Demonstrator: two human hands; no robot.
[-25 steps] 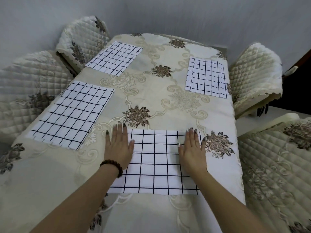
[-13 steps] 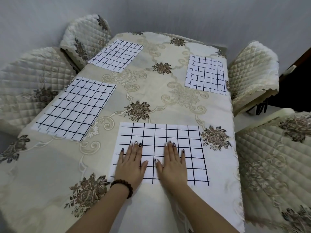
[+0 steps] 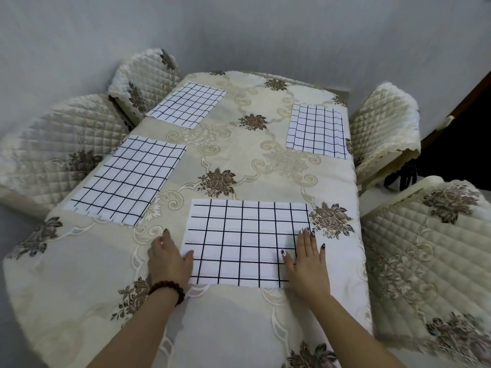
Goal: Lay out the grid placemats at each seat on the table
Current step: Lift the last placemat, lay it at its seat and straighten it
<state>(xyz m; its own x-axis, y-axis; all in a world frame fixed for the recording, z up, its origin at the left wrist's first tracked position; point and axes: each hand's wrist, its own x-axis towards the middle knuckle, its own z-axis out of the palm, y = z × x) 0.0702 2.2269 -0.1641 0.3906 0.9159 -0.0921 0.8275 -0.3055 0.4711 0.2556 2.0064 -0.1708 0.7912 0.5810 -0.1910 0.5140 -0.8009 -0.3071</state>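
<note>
Four grid placemats are laid flat on the counter (image 3: pixel 239 328), which is covered with a cream floral tablecloth (image 3: pixel 268 166). The nearest placemat (image 3: pixel 244 241) is set at the near end, with its long axis running left to right across the counter and its near edge roughly parallel to the counter's near end. The near-left placemat (image 3: pixel 127 179) is laid along the left side, with its long axis pointing away up the counter, slightly skewed. The far-left placemat (image 3: pixel 187 104) sits beyond it, well apart, on a similar diagonal. The far-right placemat (image 3: pixel 317 130) is laid by the right edge; its long-axis direction cannot be told for sure.

The left hand (image 3: pixel 168 258) is laid flat at the left edge of the nearest placemat, mostly on the tablecloth, with the thumb touching the mat. The right hand (image 3: pixel 308 261) is pressed flat on the mat's near-right corner. Fingers of both hands are extended, only slightly spread, and nothing is gripped. A dark bead bracelet (image 3: pixel 167 289) is worn on the left wrist.

Compared with half a second ago, the hands have been moved apart: they were side by side at the middle of the mat's near edge, and are now at its left and right sides. The mat's orientation is unchanged.

Quilted chairs are seen on both sides: left chairs (image 3: pixel 61 144), right chairs (image 3: pixel 385 126).
</note>
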